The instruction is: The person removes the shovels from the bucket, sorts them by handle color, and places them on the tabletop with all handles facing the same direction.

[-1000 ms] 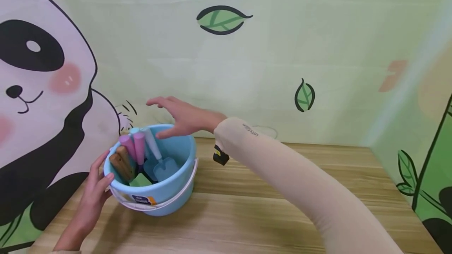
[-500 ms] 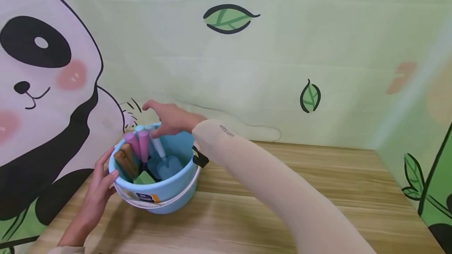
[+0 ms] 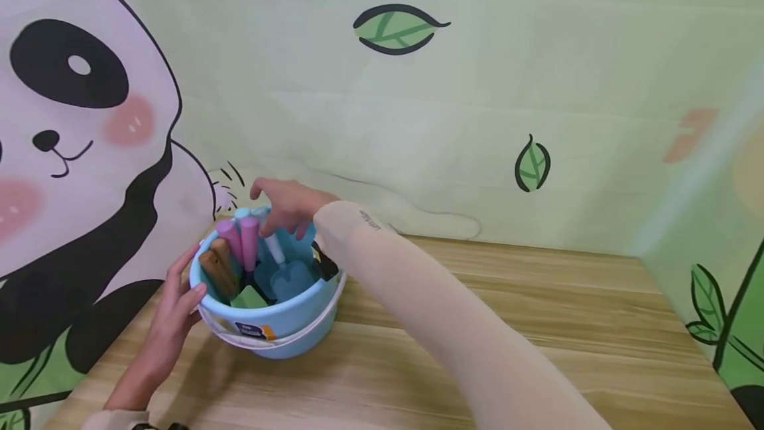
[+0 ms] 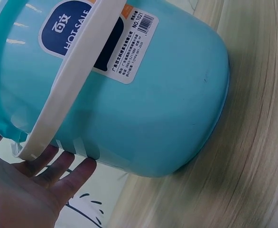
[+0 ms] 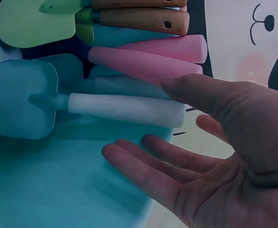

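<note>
Over bucket (image 3: 280,327): right hand (image 3: 286,208) fingers spread loose, white-handled trowel (image 5: 125,109) between thumb and fingers
Bucket side: left hand (image 3: 173,314) fingers straight, touching

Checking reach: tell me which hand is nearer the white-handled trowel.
Right. The right hand hovers open beside the white-handled trowel; the left hand rests outside the bucket.

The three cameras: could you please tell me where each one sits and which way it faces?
Head: worn high, looking forward and down at the table and blue bucket; both hands and the right sleeve show.
Left wrist: low beside the bucket, facing its label and white handle; left hand fingertips touch it.
Right wrist: above the bucket, looking in at the toy tools; open right hand shows.
All three share the bucket.
</note>
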Motion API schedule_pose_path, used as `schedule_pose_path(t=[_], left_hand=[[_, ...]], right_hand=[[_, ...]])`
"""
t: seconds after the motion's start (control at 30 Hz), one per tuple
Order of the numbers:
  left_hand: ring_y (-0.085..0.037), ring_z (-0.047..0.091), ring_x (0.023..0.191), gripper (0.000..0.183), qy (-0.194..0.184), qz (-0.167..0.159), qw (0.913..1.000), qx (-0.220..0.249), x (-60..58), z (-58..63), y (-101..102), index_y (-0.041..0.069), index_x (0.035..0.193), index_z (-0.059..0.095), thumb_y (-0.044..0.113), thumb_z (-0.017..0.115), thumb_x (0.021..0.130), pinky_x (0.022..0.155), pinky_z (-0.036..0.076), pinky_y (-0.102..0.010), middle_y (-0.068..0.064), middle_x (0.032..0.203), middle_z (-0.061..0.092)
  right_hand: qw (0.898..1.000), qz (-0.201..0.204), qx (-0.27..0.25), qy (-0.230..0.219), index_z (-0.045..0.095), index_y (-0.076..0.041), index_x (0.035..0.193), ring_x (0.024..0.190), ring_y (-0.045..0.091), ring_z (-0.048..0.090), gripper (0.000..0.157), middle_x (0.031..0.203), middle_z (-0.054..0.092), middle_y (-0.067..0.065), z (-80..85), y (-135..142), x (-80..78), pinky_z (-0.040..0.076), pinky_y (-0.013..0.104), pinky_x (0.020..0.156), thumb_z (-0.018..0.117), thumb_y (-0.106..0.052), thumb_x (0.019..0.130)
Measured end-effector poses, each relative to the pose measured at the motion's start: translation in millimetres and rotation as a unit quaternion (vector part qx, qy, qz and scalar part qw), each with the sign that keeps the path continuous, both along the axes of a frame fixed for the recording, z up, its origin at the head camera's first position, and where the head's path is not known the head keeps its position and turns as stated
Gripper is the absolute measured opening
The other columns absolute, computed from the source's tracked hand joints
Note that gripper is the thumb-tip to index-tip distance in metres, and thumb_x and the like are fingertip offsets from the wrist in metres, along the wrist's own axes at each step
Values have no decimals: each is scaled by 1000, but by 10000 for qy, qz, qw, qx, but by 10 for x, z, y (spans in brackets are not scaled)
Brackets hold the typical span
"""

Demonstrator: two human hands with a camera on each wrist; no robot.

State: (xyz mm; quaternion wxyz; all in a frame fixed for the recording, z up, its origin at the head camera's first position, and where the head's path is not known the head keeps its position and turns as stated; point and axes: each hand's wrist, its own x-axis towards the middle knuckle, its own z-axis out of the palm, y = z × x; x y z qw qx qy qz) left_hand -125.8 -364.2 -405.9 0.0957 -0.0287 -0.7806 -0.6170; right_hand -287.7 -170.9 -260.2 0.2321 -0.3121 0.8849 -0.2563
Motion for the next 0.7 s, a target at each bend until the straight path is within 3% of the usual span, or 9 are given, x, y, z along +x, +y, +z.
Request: schedule_pose_path(t=[0.23, 0.5, 0.7], left_hand=[[-25, 31, 141, 61, 17, 56, 10000, 48, -1, -7, -5, 37, 164, 13, 31, 38, 109, 88, 43, -12, -15, 166, 15], [-15, 35, 136, 61, 131, 51, 9999, 67, 0, -16, -6, 34, 164, 13, 29, 37, 109, 88, 44, -12, -17, 165, 17], [-18, 36, 137, 61, 113, 49, 9999, 10, 0, -14, -8, 34, 164, 12, 30, 37, 109, 89, 44, -12, -17, 165, 17]], right_hand=[[9996, -161, 28, -221, 44, -27, 141, 107, 30, 69, 56, 125, 63, 6, -11, -89, 0, 60, 32, 64, 74, -14, 96], [9992, -253, -40, -316, 49, -28, 133, 105, 27, 67, 48, 118, 63, 5, -74, -137, -42, 59, 33, 64, 73, -10, 96], [9992, -339, -55, -195, 52, -27, 129, 102, 25, 65, 44, 116, 62, 5, -114, -181, -42, 61, 36, 70, 73, -8, 95]])
